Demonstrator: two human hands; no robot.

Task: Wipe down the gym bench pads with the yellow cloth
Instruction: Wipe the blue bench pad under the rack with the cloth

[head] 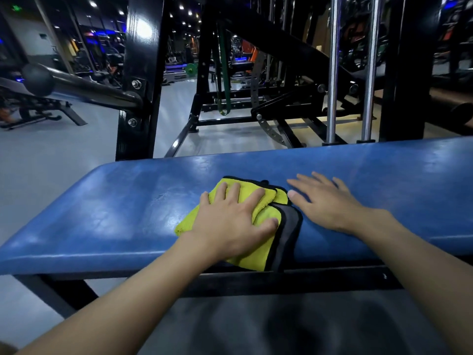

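A long blue bench pad [122, 201] runs across the view in front of me. On its middle lies the folded yellow cloth [266, 219] with a grey side and black trim, hanging slightly over the near edge. My left hand [230, 224] presses flat on the cloth, fingers spread and straight. My right hand [325, 201] rests flat on the bare pad just right of the cloth, fingers straight and pointing left.
Behind the pad stand a black rack upright [138, 78] with a bar ending in a round knob [38, 79], two chrome guide rods [332, 73] and an adjustable bench frame [281, 106]. Grey floor [64, 149] lies to the left. The bench's black frame [281, 283] runs below the pad.
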